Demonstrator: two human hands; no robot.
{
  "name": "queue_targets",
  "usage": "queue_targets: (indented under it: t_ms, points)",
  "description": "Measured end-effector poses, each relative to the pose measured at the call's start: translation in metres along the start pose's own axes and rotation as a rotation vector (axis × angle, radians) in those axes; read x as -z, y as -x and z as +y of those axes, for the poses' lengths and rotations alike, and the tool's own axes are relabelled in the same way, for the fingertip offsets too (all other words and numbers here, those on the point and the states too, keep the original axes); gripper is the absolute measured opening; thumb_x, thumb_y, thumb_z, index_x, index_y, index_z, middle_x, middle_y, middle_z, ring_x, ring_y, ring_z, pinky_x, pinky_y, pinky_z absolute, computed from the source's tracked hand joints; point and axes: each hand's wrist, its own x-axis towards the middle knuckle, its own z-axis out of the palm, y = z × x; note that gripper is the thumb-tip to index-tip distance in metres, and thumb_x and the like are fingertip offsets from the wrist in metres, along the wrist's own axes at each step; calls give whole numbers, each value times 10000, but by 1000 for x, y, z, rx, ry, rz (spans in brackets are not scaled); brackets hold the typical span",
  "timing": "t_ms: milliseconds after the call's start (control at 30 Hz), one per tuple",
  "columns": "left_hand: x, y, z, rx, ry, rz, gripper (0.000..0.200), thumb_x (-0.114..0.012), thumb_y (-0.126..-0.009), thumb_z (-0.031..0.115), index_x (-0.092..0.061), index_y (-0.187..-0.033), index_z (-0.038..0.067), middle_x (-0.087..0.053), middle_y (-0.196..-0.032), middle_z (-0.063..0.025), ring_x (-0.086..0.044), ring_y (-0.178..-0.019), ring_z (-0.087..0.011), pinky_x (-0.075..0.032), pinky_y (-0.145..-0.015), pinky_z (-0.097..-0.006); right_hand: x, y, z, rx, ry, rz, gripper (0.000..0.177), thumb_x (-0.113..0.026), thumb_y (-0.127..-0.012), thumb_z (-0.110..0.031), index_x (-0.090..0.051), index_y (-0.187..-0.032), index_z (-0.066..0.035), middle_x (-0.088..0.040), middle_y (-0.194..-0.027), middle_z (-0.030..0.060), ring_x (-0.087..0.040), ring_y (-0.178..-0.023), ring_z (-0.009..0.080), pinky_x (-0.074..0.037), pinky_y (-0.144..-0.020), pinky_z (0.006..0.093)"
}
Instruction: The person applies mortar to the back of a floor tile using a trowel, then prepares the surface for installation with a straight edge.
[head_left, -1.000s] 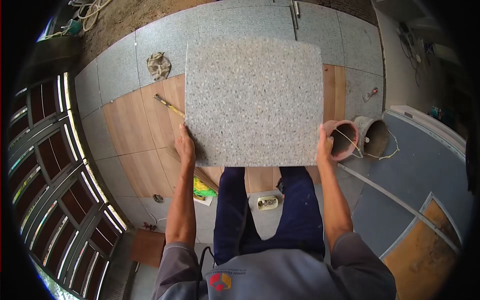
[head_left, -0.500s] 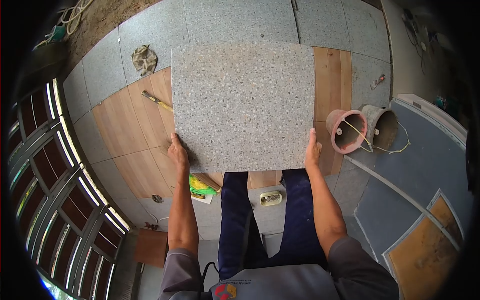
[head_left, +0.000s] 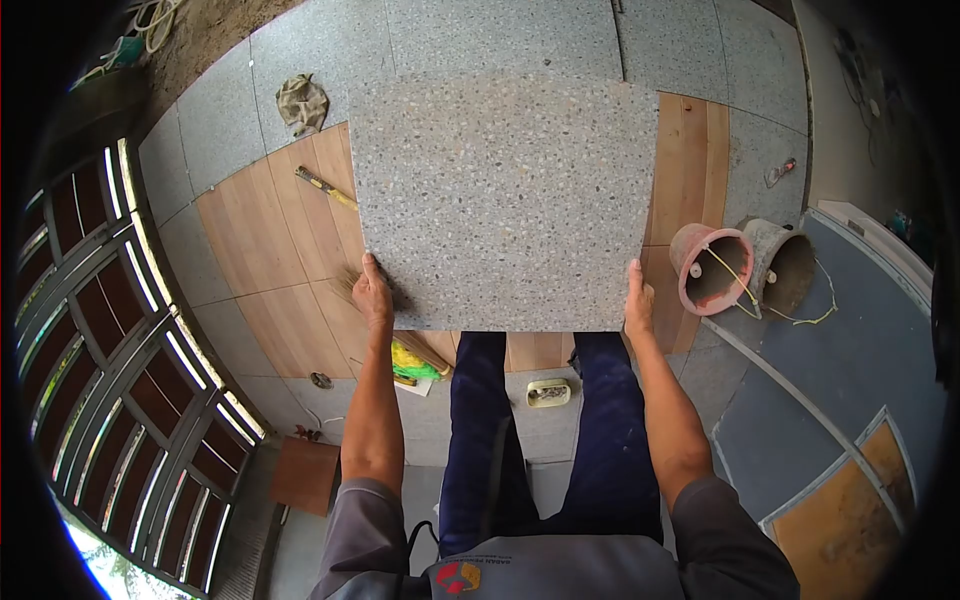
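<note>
A large square speckled grey tile (head_left: 505,205) is held up in front of my body, its face toward me. My left hand (head_left: 374,292) grips its left edge near the lower corner, thumb along the side. On the opposite edge, my right hand (head_left: 638,300) clasps the tile at about the same height. The fingers of both hands are partly hidden behind it. Behind the lower left corner, a broom (head_left: 425,352) shows in part, beside a bright green and yellow bag (head_left: 408,363).
Wood-look tiles (head_left: 245,235) and grey floor tiles (head_left: 480,35) surround me. A yellow-handled tool (head_left: 325,187) and a crumpled cloth (head_left: 302,104) lie to the left. Two buckets, one pink (head_left: 712,268) and one grey (head_left: 782,265), lie tipped at right. A small tub (head_left: 548,393) sits between my legs.
The tile looks slightly larger and its lower edge sits a little higher in view. The surroundings have shifted to the right. Both hands keep their grip.
</note>
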Motion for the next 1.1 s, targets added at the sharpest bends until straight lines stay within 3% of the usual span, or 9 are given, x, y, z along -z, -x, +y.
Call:
queue_targets:
  t_ms: [133, 233, 367, 433, 567, 633, 733, 900, 1100]
  points:
    - [6, -2, 5, 10, 56, -43, 672, -516, -974, 582, -433, -544, 73, -392, -548, 24, -349, -542, -99, -290, -504, -317, 1, -2, -9, 271, -108, 46, 671, -535, -938, -607, -653, -1009, 50, -569, -855, 45, -510, -769, 164, -437, -705, 325]
    - [9, -14, -2, 46, 113, -131, 602, -549, -959, 581, -460, -578, 123, -391, -583, 50, -334, -548, -86, -272, -498, -295, 21, -9, -36, 209, -39, -65, 543, -551, -973, -482, -651, -1025, 49, -628, -918, 88, -543, -907, 181, -426, -863, 322]
    - [11, -31, 61, 59, 348, -329, 450, -585, -960, 506, -525, -703, 143, -410, -619, 65, -365, -535, -62, -284, -496, -257, 30, -37, -83, 202, -17, -167, 497, -631, -921, -502, -583, -785, -26, -485, -724, 8, -454, -718, 133, -391, -666, 317]
    - [3, -54, 59, 60, 403, -311, 397, -590, -960, 486, -582, -777, 134, -410, -637, 75, -356, -540, -53, -278, -496, -247, 27, -60, -81, 203, 76, -257, 484, -649, -910, -513, -642, -900, -29, -474, -750, -26, -429, -691, 91, -347, -597, 266]
    - [-9, -85, 47, 148, 466, -474, 592, -548, -968, 490, -563, -1320, 14, -613, -1262, -88, -557, -1139, -189, -419, -984, -328, 20, -98, -62, 260, 111, -345, 515, -671, -898, -516, -673, -946, -3, -511, -786, -33, -452, -709, 85, -366, -618, 250]
    - [-13, -63, 68, 153, 538, -429, 606, -543, -973, 470, -530, -1365, 9, -574, -1358, -111, -522, -1242, -212, -376, -1069, -341, 24, -84, -79, 230, 280, -333, 496, -679, -904, -483, -678, -961, 9, -562, -847, -8, -487, -782, 98, -393, -695, 257]
    - [-18, -46, 87, 257, 574, -259, 567, -579, -965, 453, -601, -1291, -10, -625, -1240, -135, -599, -1068, -218, -435, -963, -337, 36, -65, -96, 225, 143, -410, 460, -704, -900, -400, -668, -1037, 37, -625, -969, 40, -548, -887, 124, -419, -816, 262]
    - [8, -16, 95, 253, 589, -387, 635, -579, -956, 487, -553, -1343, -16, -593, -1309, -145, -546, -1200, -241, -393, -1038, -351, 92, 50, -160, 305, -267, -453, 443, -746, -824, -275, -652, -1053, 93, -674, -956, 104, -617, -829, 145, -460, -760, 272]
    - [0, 106, 192, 347, 722, -596, 671, -559, -951, 548, -538, -1356, 14, -606, -1277, -123, -567, -1151, -237, -413, -1017, -361, 237, 231, -257, 725, 200, -314, 243, -672, -818, -167, -678, -946, 40, -690, -882, 134, -630, -780, 194, -463, -740, 300]
